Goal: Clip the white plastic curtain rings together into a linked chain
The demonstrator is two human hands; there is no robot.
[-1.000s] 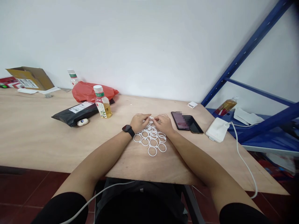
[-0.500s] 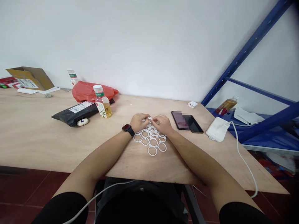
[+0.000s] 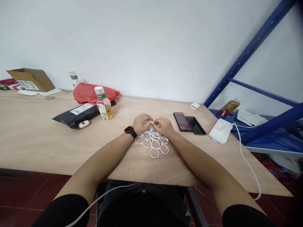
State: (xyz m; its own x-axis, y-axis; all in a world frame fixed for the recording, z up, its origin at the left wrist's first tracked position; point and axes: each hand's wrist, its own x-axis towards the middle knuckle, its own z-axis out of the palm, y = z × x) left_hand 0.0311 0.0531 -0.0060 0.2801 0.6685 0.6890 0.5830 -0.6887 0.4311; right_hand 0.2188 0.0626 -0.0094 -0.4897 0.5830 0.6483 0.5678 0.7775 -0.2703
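Note:
A mat of linked white plastic rings (image 3: 153,143) lies on the wooden table (image 3: 47,142) in front of me. My left hand (image 3: 141,123), with a black watch on its wrist, and my right hand (image 3: 164,126) meet at the mat's far edge. Both pinch the same small white ring piece (image 3: 152,121) between their fingertips, just above the mat. The fingers of both hands are curled and closed.
Two dark phones (image 3: 188,123) and a white power bank (image 3: 220,131) with a cable lie to the right. A tea bottle (image 3: 103,103), a black parcel (image 3: 75,114), a red bag (image 3: 91,92) and a cardboard box (image 3: 30,79) sit to the left. Blue shelving (image 3: 260,94) stands at the right.
Both hands stay together at the far edge of the ring mat; the fingers have shifted only slightly on the small piece.

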